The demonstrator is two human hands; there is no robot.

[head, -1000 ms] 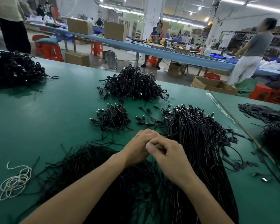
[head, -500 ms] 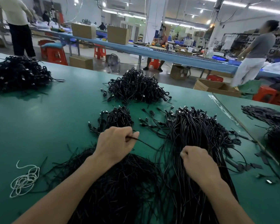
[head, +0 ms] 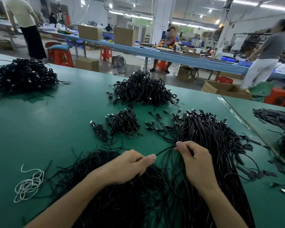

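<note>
On the green table (head: 48, 129), the biggest thing near the person is a long sheaf of black cables (head: 217, 142), plugs fanned out at its far end, running back under the right forearm. Beside it on the left lies a loose pile (head: 125, 199) of thin black lengths, under the left wrist. Farther off sit two coiled heaps, one centre (head: 143, 89) and one at the far left (head: 23, 76), then a small bundle (head: 125, 124), and a tangle of white string (head: 30, 183) near the left edge. The left hand (head: 130, 167) rests on the pile, its grip closed, thumb pressed to curled fingers on one end of a single strand (head: 164, 150). The right hand (head: 197, 163) hovers over the sheaf, its grip pinching the other end between thumb and fingertips. The strand hangs just above the cables, stretched between the two hands; whether it is a tie or a thin cable I cannot tell. It looks very light and limp, likely smooth enough to slide through a loose pinch, and prone to snagging on its neighbours. Holding it close to each end, as now, seems best, with light tension so it stays straight.
</note>
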